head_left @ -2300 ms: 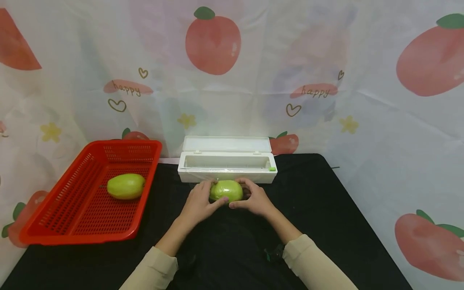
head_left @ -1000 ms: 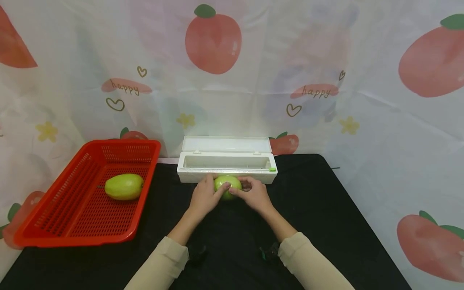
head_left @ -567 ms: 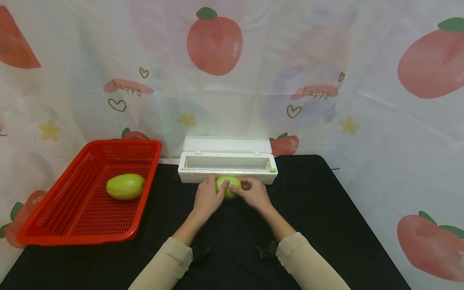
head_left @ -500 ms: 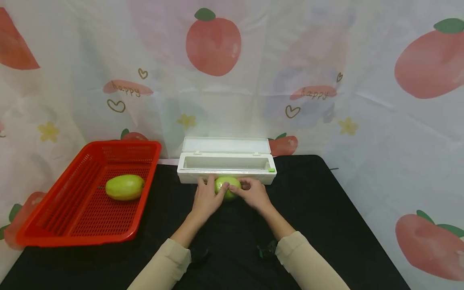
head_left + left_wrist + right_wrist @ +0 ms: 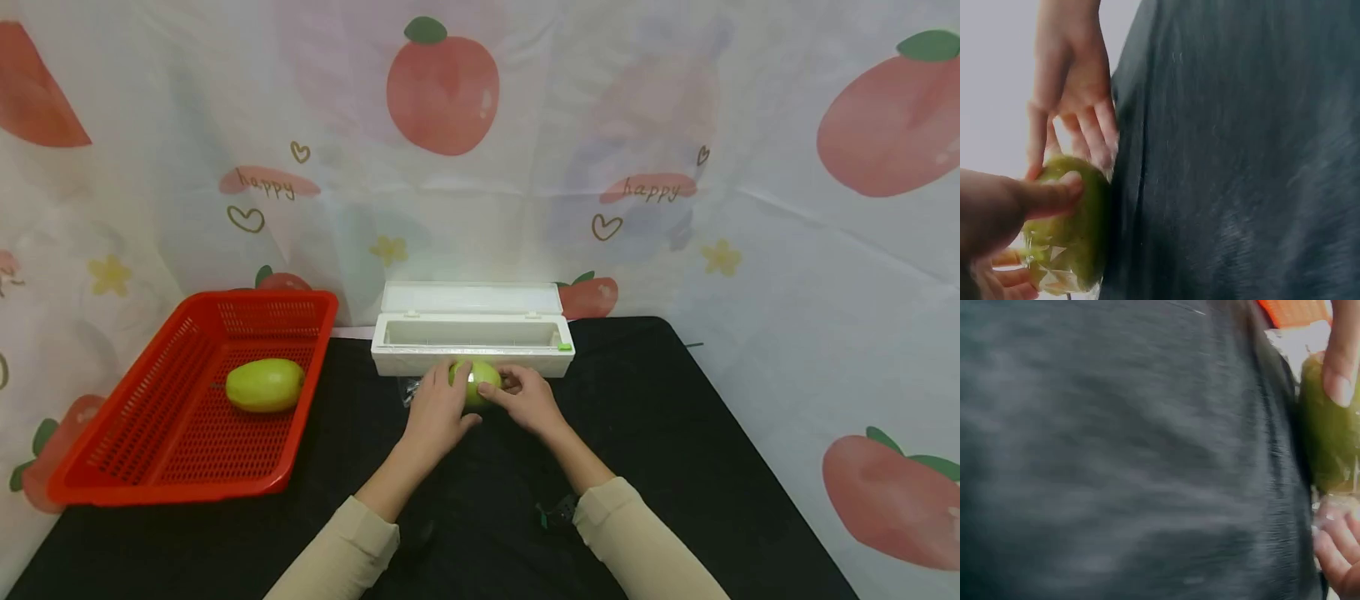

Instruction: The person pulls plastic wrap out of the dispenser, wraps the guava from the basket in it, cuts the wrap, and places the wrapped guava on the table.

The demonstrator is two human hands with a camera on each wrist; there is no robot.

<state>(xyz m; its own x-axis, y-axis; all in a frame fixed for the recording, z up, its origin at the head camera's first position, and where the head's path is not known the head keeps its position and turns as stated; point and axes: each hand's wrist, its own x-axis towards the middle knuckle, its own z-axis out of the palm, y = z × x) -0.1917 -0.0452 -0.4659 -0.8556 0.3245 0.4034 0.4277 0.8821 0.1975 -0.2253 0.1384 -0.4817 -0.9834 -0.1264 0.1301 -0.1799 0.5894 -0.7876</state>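
Note:
A green oval fruit wrapped in shiny clear film rests on the black cloth, just in front of a white cling film dispenser. My left hand holds the fruit from the left, its fingers over the top and partly hiding it. From the right, my right hand grips the fruit's end, thumb in front and fingers curled behind. Crumpled clear film shows beyond the left fingers. In the left wrist view a digit presses the wrapped fruit. Loose film lies near the fingers in the right wrist view.
The dispenser's lid stands raised, and a green slider sits at its right end. To the left is a red plastic basket with another green fruit inside. A fruit-patterned cloth hangs behind the table.
The fruit has been drawn slightly right and turned. My left hand has shifted over its top, with the thumb now off the fruit. Crumpled film has come into view at left.

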